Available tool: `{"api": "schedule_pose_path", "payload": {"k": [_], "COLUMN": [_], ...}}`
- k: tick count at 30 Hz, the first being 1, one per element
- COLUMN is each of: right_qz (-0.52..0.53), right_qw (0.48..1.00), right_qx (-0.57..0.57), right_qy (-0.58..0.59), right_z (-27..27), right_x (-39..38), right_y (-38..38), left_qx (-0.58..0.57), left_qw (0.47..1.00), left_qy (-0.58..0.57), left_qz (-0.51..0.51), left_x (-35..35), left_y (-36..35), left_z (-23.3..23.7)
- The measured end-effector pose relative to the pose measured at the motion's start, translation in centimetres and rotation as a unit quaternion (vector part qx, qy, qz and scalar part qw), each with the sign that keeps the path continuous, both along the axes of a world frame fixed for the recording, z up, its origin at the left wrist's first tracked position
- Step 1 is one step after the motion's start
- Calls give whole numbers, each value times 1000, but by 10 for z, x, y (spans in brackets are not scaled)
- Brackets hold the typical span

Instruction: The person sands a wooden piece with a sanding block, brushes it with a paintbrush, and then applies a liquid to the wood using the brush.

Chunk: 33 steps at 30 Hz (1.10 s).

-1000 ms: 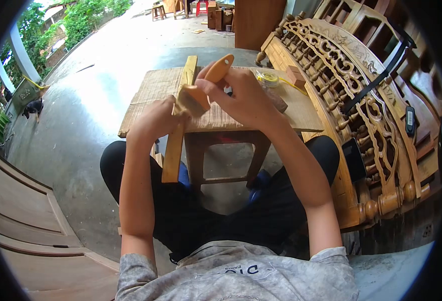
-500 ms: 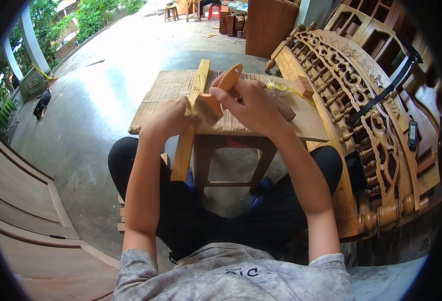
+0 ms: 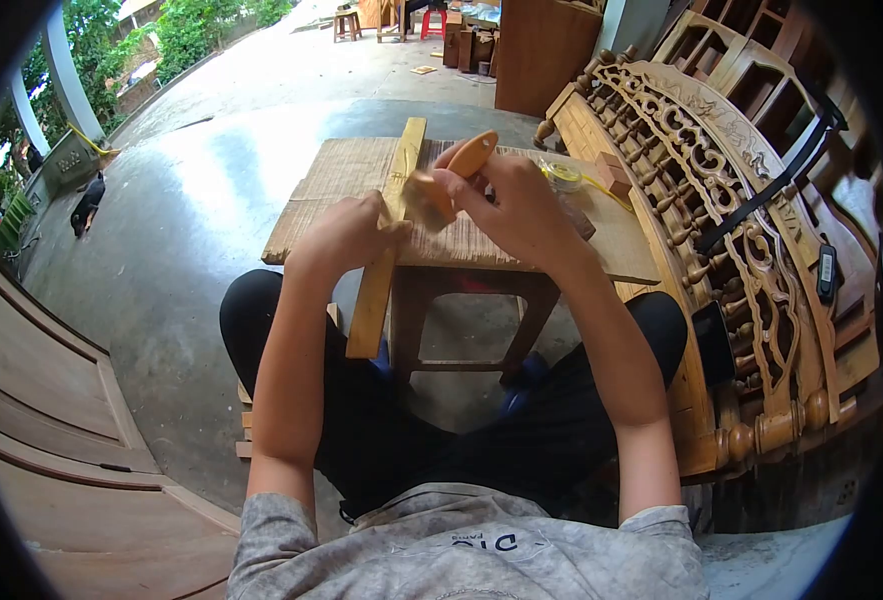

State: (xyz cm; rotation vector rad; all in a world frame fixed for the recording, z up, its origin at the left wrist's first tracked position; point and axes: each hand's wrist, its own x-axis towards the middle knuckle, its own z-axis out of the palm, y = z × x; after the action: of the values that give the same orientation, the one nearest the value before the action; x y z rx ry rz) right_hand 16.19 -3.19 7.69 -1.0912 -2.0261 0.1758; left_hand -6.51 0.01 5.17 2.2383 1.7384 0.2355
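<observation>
A long wooden strip (image 3: 373, 300) lies across a rough board (image 3: 331, 180) on a stool, its near end jutting past the board's edge. My left hand (image 3: 349, 232) is closed round the strip near its middle. In my right hand (image 3: 506, 200) is a brush with an orange handle (image 3: 473, 155), tilted, its blurred head beside the strip just right of my left hand. Behind my right hand, a brown block (image 3: 574, 220) is partly hidden, near a roll of clear tape (image 3: 561, 175).
A carved wooden bench (image 3: 701, 190) stands close on the right, with a dark strap over it. Small wood blocks (image 3: 613, 175) sit at the board's right side. Wooden panels (image 3: 51, 400) lie at the lower left. A dog (image 3: 88, 205) lies on the floor at the left.
The brush and my right hand have shifted slightly right, and the brush head has moved up away from my left fingers. My left hand still holds the strip.
</observation>
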Motion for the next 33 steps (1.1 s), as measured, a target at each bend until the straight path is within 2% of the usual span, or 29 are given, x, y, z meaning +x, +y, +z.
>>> {"api": "schedule_pose_path", "payload": {"k": [1,4,6,7,10,13,16,20,23,24,27,28,31,33], "right_qz": [-23,58,69,75,23,15,23,99,32,17,-80,-72,-18,-82], "right_qw": [999,991,988,986,999,999,996,975,990,994,989,997,995,993], "right_qx": [20,-26,-59,-74,6,29,-25,-129,-129,-105,108,39,-95,39], "right_qy": [-43,121,128,131,-24,13,88,151,33,29,-67,-7,24,-70], "right_z": [3,5,2,0,-8,-14,4,10,-7,-2,9,9,-1,-8], "right_x": [1,-4,-4,-3,-1,-4,-12,-22,-17,-22,-27,-25,-24,-24], "right_y": [-2,-5,-3,-1,4,15,22,62,111,114,113,123,128,125], "left_qx": [9,18,5,13,23,13,38,52,64,62,57,58,52,50], "left_qw": [1000,999,996,997,999,999,998,997,996,996,996,996,996,997], "left_qy": [2,12,24,19,5,-11,-21,-7,-10,-10,-17,-17,-15,-13], "left_qz": [-5,-37,-84,-69,-33,-33,-51,-64,-61,-63,-61,-63,-65,-65], "left_x": [0,-5,-11,-10,-3,-1,-7,-8,-7,-7,-9,-9,-9,-9], "left_y": [0,5,16,13,-2,-5,-3,7,6,5,6,5,3,3], "left_z": [0,-7,-13,-11,1,5,0,-13,-15,-14,-17,-16,-14,-13]}}
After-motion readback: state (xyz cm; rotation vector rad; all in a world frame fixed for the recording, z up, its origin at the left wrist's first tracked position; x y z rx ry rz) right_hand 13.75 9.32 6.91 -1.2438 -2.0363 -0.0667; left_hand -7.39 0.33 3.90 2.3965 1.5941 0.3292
